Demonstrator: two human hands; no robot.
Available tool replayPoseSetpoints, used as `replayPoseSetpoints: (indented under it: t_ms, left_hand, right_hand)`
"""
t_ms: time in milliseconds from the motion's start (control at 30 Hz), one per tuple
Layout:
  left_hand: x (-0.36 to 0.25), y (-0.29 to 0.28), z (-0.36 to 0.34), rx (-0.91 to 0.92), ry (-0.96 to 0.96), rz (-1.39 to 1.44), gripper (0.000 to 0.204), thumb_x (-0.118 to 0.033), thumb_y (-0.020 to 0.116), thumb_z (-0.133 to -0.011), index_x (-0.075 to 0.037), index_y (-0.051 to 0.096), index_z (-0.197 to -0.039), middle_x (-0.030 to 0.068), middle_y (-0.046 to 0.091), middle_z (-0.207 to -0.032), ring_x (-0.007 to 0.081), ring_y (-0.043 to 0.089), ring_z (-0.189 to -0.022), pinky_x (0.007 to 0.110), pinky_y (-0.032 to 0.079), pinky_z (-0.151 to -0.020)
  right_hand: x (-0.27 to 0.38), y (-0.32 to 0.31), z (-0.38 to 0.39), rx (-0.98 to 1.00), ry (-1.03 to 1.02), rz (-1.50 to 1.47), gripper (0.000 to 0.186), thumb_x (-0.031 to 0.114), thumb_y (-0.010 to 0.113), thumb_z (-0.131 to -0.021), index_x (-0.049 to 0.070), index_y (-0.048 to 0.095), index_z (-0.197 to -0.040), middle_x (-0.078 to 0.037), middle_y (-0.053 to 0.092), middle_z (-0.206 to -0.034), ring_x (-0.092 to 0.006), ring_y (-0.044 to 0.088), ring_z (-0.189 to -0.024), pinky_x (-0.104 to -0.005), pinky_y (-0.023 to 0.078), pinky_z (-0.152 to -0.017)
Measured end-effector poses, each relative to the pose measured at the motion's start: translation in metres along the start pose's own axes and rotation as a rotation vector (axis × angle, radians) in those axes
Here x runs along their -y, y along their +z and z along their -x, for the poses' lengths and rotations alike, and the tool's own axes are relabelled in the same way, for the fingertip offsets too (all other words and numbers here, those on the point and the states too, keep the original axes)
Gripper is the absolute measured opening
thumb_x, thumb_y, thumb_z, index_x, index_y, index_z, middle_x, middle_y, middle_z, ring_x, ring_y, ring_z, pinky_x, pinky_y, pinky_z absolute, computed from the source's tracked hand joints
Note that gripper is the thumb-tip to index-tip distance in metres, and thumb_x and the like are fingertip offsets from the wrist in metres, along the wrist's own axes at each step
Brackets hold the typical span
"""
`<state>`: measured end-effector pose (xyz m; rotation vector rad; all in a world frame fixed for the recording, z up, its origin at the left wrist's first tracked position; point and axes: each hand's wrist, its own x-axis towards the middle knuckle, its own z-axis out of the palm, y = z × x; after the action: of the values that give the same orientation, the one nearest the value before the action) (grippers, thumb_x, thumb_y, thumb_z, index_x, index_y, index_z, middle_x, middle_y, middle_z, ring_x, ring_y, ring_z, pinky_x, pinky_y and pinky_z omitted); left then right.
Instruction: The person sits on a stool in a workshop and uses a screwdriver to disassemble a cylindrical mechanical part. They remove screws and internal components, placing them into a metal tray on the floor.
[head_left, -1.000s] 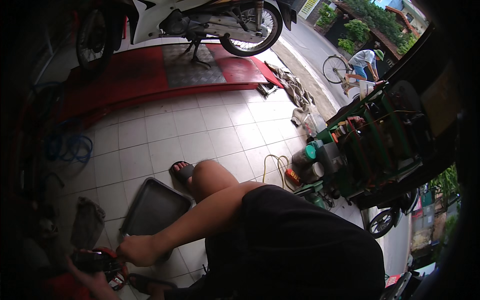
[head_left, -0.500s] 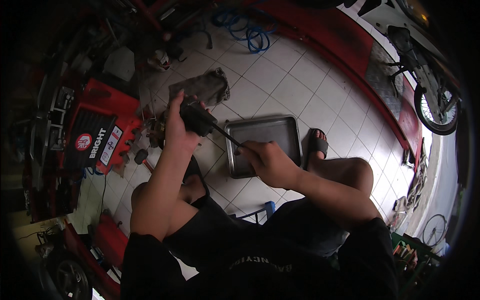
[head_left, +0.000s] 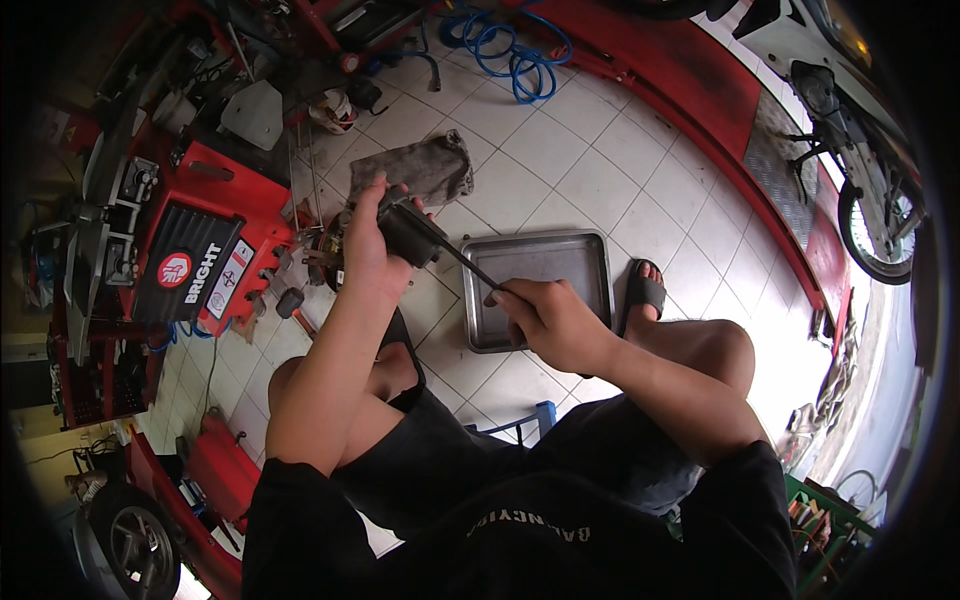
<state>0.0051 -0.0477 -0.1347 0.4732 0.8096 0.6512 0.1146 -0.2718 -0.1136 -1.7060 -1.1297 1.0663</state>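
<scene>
My left hand [head_left: 370,240] grips a dark, boxy part [head_left: 412,228] with its fingers around it. My right hand [head_left: 545,320] is closed on a thin dark rod [head_left: 475,270], whose far end meets the part. Below and behind the rod a rectangular metal tray [head_left: 560,247] lies on the tiled floor, between my feet. A crumpled grey rag [head_left: 420,160] lies just beyond my left hand. A dark-headed mallet [head_left: 291,303] with an orange handle is beside a red machine [head_left: 195,195] to the left.
Blue coiled hoses [head_left: 520,75] lie at the back. A red motorcycle lift [head_left: 710,95] with a white motorcycle [head_left: 830,100] runs along the right. A wheel [head_left: 135,540] and red tool cart [head_left: 100,390] are at the lower left; a green rack [head_left: 820,515] is at lower right.
The view has swung from the street down onto my lap and the floor. My left hand and the part have come to the middle; over the last half second both hands shift slightly rightward.
</scene>
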Motion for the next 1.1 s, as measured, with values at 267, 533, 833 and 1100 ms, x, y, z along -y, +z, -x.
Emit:
replayPoseSetpoints:
  t_ms: [267,533,833,1100]
  left_hand:
    - [0.002,0.001,0.001,-0.016,-0.047,0.011,0.019,-0.03,0.07,-0.093,-0.015,0.059,-0.098,0.0033,0.066,-0.099,0.0222,0.064,-0.09,0.046,0.052,-0.084]
    - [0.007,-0.001,-0.002,-0.004,-0.02,-0.058,0.024,-0.03,0.069,-0.093,-0.01,0.061,-0.102,0.0059,0.064,-0.096,0.0216,0.063,-0.089,0.044,0.053,-0.084]
    - [0.011,-0.008,-0.003,0.139,-0.034,-0.017,0.028,-0.031,0.069,-0.093,-0.007,0.06,-0.105,0.0084,0.062,-0.096,0.0216,0.062,-0.09,0.044,0.053,-0.086]
    - [0.021,-0.018,-0.007,0.027,0.059,-0.048,0.032,-0.028,0.076,-0.09,-0.008,0.058,-0.107,0.0049,0.062,-0.101,0.0213,0.063,-0.092,0.047,0.054,-0.085]
  right_hand:
    - [0.0,-0.002,0.0,0.014,0.021,0.056,0.024,0.013,0.049,-0.105,-0.005,0.064,-0.104,-0.013,0.068,-0.068,-0.0226,0.066,-0.062,-0.0358,0.052,-0.064]
    - [0.008,-0.011,-0.001,0.167,0.182,-0.208,0.03,0.019,0.05,-0.106,-0.005,0.064,-0.094,-0.01,0.066,-0.066,-0.0202,0.062,-0.053,-0.0351,0.049,-0.051]
    - [-0.017,-0.011,-0.009,0.188,0.232,-0.399,0.026,0.017,0.052,-0.104,-0.006,0.065,-0.101,-0.003,0.051,-0.058,-0.0135,0.049,-0.049,-0.0316,0.042,-0.046]
    - [-0.022,0.0,-0.006,-0.288,-0.118,0.459,0.015,0.011,0.065,-0.092,-0.003,0.068,-0.088,-0.017,0.061,-0.063,-0.0333,0.061,-0.057,-0.0407,0.049,-0.057]
